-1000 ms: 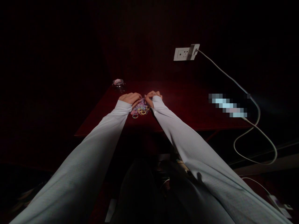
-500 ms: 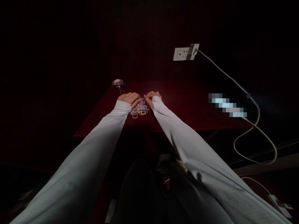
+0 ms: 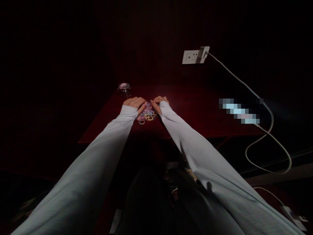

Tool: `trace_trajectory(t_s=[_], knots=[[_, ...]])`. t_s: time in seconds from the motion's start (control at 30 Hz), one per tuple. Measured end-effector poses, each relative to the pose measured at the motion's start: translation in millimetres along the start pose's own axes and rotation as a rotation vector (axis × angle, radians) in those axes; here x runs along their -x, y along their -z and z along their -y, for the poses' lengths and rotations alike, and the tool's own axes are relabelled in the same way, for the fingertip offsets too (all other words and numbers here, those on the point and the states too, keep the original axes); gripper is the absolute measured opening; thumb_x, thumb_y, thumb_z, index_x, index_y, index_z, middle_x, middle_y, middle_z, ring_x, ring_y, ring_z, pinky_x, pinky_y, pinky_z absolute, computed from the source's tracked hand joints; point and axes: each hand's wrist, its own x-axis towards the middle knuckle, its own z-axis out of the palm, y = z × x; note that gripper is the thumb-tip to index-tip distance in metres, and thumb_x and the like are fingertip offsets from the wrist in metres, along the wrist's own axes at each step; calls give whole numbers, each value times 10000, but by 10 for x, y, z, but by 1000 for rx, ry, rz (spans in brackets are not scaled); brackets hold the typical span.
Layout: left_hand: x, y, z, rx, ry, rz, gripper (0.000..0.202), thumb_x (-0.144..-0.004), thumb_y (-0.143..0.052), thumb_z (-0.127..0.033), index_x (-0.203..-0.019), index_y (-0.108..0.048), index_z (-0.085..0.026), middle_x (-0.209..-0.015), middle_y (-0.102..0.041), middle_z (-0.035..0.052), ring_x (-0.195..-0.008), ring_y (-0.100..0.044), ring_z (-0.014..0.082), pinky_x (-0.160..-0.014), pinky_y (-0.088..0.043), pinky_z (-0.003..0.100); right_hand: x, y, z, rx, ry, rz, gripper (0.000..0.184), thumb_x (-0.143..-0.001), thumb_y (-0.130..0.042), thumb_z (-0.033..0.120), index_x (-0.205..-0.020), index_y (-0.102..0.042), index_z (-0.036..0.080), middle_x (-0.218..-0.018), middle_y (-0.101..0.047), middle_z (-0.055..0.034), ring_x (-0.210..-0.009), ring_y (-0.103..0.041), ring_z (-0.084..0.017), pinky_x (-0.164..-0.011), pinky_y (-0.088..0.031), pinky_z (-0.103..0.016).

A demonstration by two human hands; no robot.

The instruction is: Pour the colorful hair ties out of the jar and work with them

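Observation:
A heap of small coloured elastic rings [image 3: 147, 115] lies on a dark red table [image 3: 195, 120] in dim light. My left hand [image 3: 135, 102] rests at the heap's left edge, fingers curled down onto the rings. My right hand [image 3: 159, 99] sits at the heap's right edge, fingertips pinched together over the rings. Which ring each hand grips is too small to see. Both arms wear pale long sleeves.
A small glass jar [image 3: 124, 88] stands at the table's far left corner. A white wall socket [image 3: 192, 56] holds a charger whose white cable [image 3: 266, 130] loops down past the table's right end. A lit, blurred object [image 3: 241, 111] lies on the table's right part.
Both hands stay at the heap; only the fingers shift slightly among the rings.

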Motion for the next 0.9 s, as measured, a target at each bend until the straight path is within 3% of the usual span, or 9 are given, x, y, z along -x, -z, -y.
trace_trajectory(t_s=[0.23, 0.4, 0.9], knots=[[-5, 144, -151, 28, 69, 19, 355, -1087, -392, -326, -1170, -717, -212, -1178, -782, 85, -1022, -714, 247, -860, -515, 365, 99, 123, 5, -85, 96, 44, 448, -1042, -549, 473, -739, -780, 238, -1110, -742, -24, -1164, -538, -231, -1183, -295, -461], [-19, 188, -193, 49, 26, 49, 341, -1084, -410, -340, -1224, -692, -209, -1263, -759, 88, -1058, -712, 247, -871, -520, 365, 107, 113, -4, -103, 98, 20, 441, -1037, -577, 503, -740, -776, 245, -1091, -746, -18, -1149, -546, -225, -1176, -298, -443], [-19, 160, -139, -2, -14, 95, 368, -1120, -365, -345, -1150, -703, -205, -1200, -771, 98, -1013, -702, 238, -823, -493, 347, 110, 90, -21, -81, 146, 0, 472, -1058, -525, 506, -770, -787, 240, -1071, -742, -32, -1105, -555, -220, -1123, -336, -444]])
